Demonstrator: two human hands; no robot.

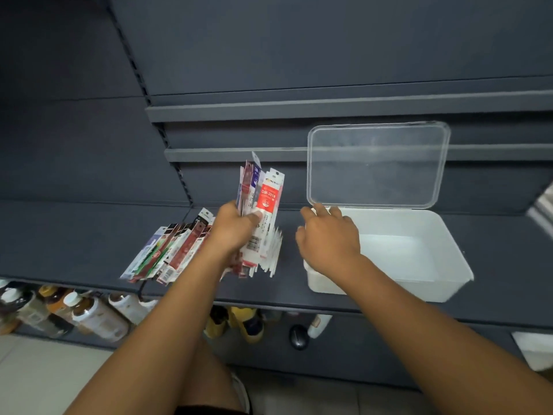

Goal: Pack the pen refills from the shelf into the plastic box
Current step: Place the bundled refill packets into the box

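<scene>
Nearest the viewer, under the shelf's front edge, bottles [89,313] lie on a lower tier at seven o'clock and play no part in this job. Up on the shelf [74,235], the left hand [233,229] grips a thick bundle of pen refills [266,202]. Its thumb lies across the red-labelled front packet, and the bundle stands nearly upright with its lower ends splayed. At eight o'clock from that hand, more refill packets [167,253] lie fanned flat on the shelf, untouched. At three o'clock from the bundle, the right hand [327,241] lies over the left rim of the plastic box [398,256], fingers loosely bent and holding nothing; whether it presses on the rim I cannot tell. The box looks empty, and its clear lid [378,166] stands open at twelve o'clock, leaning toward the shelf back. The step in hand is probably the carry across to the box, and it will go best if the splayed ends are tapped square first, since loose packets could slip out of a one-handed hold. The bundle should then be tipped flat and laid along the box's long side. The right hand should steady the rim but draw toward four o'clock so it does not block the opening. Keep the packets low — a high swing could knock the lid shut.
</scene>
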